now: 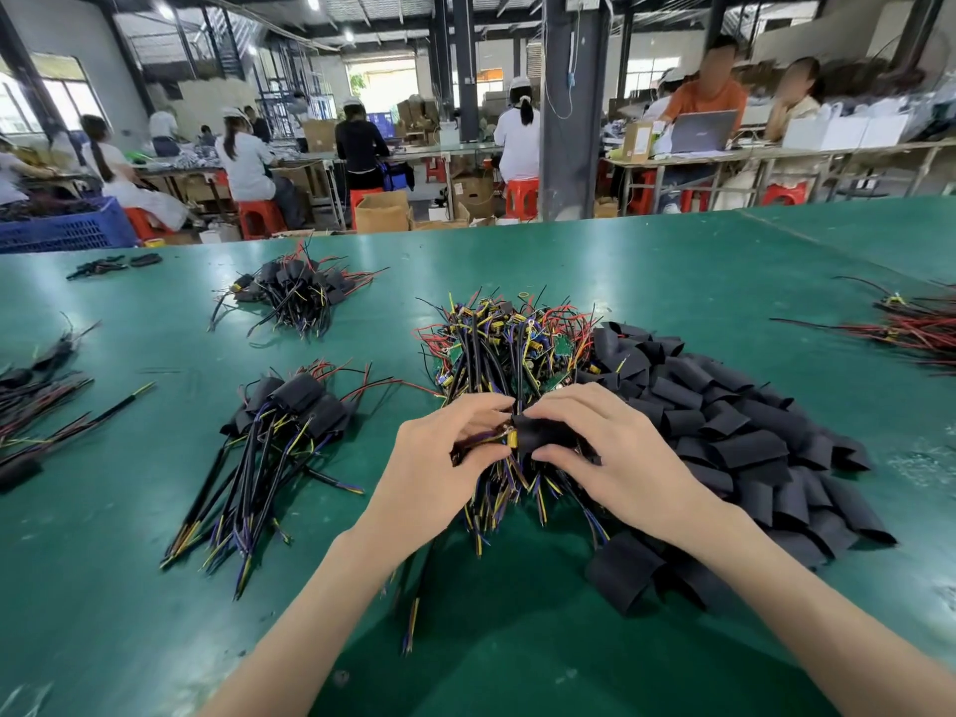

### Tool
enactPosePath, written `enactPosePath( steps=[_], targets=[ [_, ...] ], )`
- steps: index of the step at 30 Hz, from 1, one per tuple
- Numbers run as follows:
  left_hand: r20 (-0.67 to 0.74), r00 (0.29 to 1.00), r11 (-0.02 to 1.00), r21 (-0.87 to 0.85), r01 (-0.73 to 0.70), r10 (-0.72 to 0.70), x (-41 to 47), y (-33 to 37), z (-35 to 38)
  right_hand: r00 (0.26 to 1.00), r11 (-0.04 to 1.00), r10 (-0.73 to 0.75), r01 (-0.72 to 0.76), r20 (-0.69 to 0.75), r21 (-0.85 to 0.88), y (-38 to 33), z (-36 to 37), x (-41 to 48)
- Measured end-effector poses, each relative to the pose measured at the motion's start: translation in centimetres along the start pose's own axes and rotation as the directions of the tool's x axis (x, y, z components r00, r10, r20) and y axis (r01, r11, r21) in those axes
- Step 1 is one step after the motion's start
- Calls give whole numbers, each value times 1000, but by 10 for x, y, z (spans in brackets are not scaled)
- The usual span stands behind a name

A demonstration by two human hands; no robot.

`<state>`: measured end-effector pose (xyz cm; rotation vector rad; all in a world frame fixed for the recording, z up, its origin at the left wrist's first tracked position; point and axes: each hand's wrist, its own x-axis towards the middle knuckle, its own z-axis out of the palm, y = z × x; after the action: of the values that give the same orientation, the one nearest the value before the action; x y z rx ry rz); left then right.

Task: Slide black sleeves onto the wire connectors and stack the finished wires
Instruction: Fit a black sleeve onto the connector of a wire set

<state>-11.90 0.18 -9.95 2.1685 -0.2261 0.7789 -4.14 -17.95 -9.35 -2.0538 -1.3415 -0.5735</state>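
Note:
My left hand (447, 460) pinches a wire connector (509, 438) with a small yellow part, over the near end of a heap of unsleeved wires (509, 349). My right hand (615, 452) grips a black sleeve (543, 432) and holds its mouth against that connector. A large pile of loose black sleeves (734, 432) lies just right of my hands. A stack of finished sleeved wires (274, 442) lies to the left, and another stack (297, 292) sits farther back.
The green table (672, 282) carries more wire bundles at the left edge (31, 401) and the far right (910, 328). A blue crate (67, 227) stands at the back left. Beyond the table, people sit at benches.

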Motion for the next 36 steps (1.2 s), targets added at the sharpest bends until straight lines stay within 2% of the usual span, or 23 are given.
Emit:
enactPosePath(
  steps=[3, 5, 12, 17, 24, 27, 36],
  targets=[
    [-26, 997, 996, -55, 74, -76, 1, 0, -4, 999, 999, 17, -16, -34, 37, 2, -2, 1],
    [-47, 992, 993, -28, 113, -114, 2, -1, -5, 999, 998, 13, -11, -35, 55, 2, -3, 1],
    [-23, 996, 995, 25, 92, -91, 1, 1, -2, 999, 995, -42, 44, -19, 94, 0, -1, 1],
    [-31, 987, 987, 10, 159, -158, 2, 3, -2, 997, 995, -61, 64, -41, 72, 1, -1, 0],
    [102, 948, 926, -205, 318, -303, 5, 0, -8, 996, 993, -78, 81, -49, 80, -1, -1, 0],
    [121, 945, 912, -248, 326, -305, 6, -1, -9, 995, 993, -84, 88, -52, 77, -2, -2, 1],
    [103, 947, 925, -206, 318, -303, 4, -4, -7, 993, 992, -117, 119, -30, 52, 2, 1, 1]
  ],
)
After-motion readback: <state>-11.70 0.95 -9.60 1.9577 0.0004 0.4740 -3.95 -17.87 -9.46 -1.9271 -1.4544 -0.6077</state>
